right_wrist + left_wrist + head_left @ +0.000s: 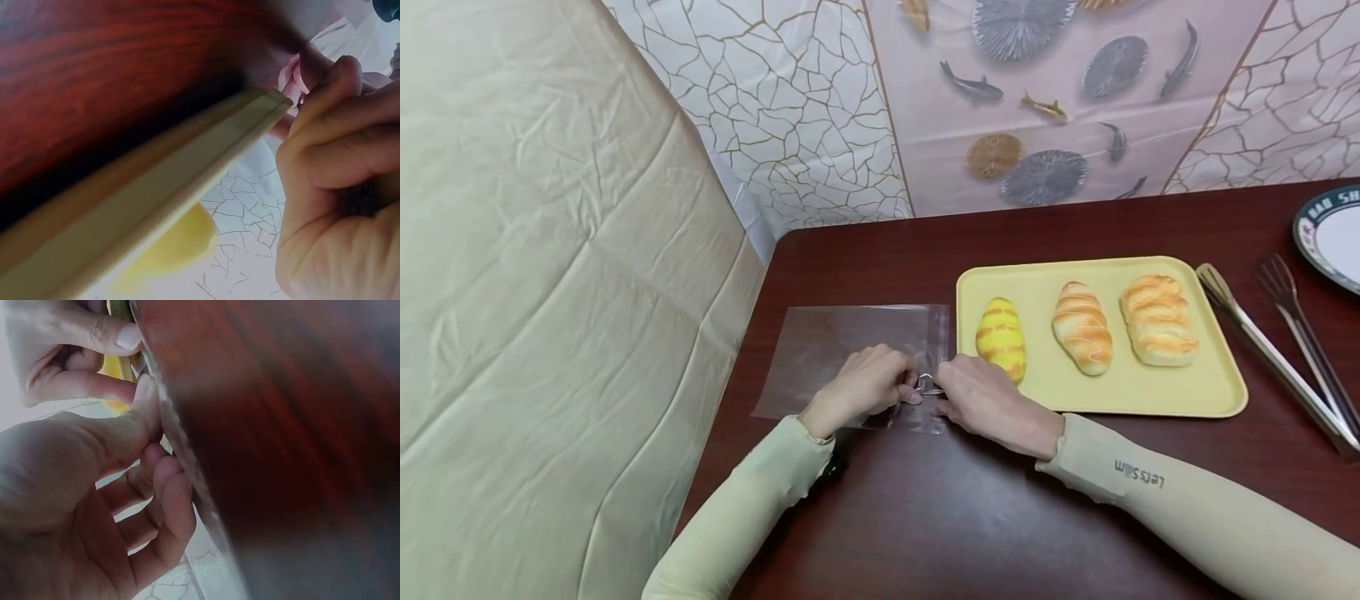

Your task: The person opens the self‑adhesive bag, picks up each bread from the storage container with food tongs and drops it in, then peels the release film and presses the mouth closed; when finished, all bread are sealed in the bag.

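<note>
A clear plastic bag [831, 346] lies on the table [887, 525], just left of the yellow tray [1112, 397]. Near the tray's left edge, the left hand [872, 379] and right hand [992, 404] sit close together, each pinching the bag's end. The tray bears three breads [1082, 327]; right of it lie tongs [1273, 357] and a plate [1312, 247].

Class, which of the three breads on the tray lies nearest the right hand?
The banded yellow bread, leftmost on the tray, beside the right hand; the middle bread and blocky rightmost bread lie farther off.
</note>
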